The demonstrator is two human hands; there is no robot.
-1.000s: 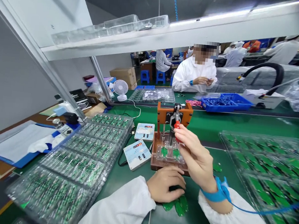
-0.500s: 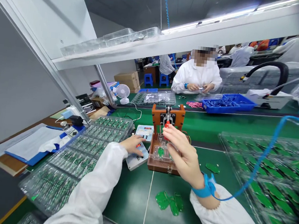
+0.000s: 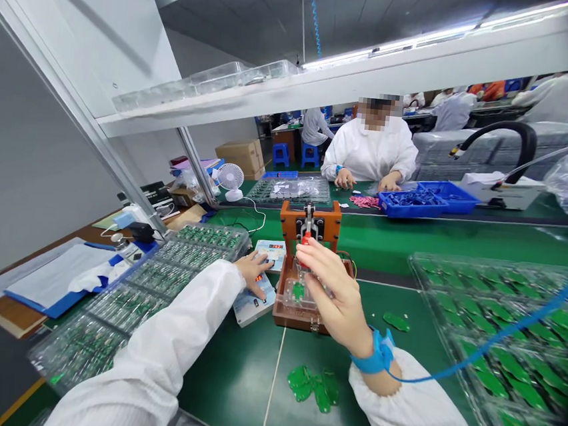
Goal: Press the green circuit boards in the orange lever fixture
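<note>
Since half a second ago the left hand [image 3: 253, 268] is shifting a little farther up the small white meter box [image 3: 254, 296], its fingers lying spread and flat on the box's top; a second ago it was resting on the mat by the loose green boards [image 3: 312, 384]. The right hand [image 3: 333, 291] is staying at the red lever knob [image 3: 305, 239] of the orange-framed test jig [image 3: 305, 269], thumb and fingers closing around it, a blue wrist strap [image 3: 375, 353] trailing its cord to the right.

The green bench mat [image 3: 243, 376] is stretching away under a white overhead shelf [image 3: 326, 83]. Clear trays of green boards [image 3: 151, 287] are lying stacked at the left, more trays [image 3: 508, 328] at the right. Across the bench a person in white [image 3: 370, 155] is working beside a blue bin [image 3: 423, 198] and a small fan [image 3: 230, 177].
</note>
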